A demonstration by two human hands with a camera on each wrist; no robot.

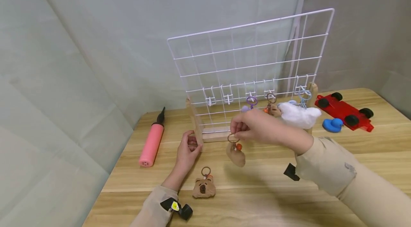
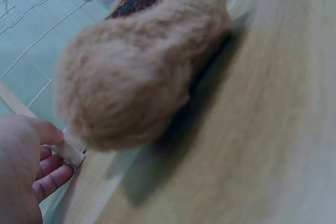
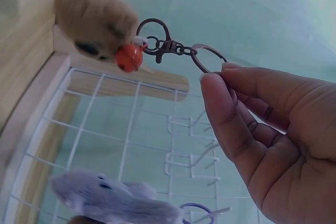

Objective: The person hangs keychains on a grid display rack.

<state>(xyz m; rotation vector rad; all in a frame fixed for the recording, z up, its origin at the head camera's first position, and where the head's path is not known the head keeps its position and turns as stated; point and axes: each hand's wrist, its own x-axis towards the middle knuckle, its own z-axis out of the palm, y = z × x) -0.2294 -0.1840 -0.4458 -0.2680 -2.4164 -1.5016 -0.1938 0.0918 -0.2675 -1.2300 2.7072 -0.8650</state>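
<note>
My right hand [image 1: 257, 125] pinches the metal ring of a brown plush keychain [image 1: 236, 155] between thumb and fingertips. The plush dangles above the table, an orange bell [image 3: 129, 57] beside it. With thumb and curled fingers, my left hand [image 1: 187, 152] holds the left wooden foot [image 2: 71, 153] of a white wire grid rack [image 1: 234, 66]. A second brown plush keychain [image 1: 204, 187], a bear-like head, lies on the table by the left forearm; it looms large in the left wrist view. From the rack's hooks hang a purple plush [image 3: 110, 195], a brown plush [image 1: 274, 110] and a white plush [image 1: 300, 114].
A pink hand pump [image 1: 152, 145] with a black nozzle lies left of the rack. To the right are a blue rubber duck [image 1: 333, 125] and a red toy car [image 1: 345, 110] with its wheels up. Bare hooks [image 1: 228, 98] sit on the grid's left part.
</note>
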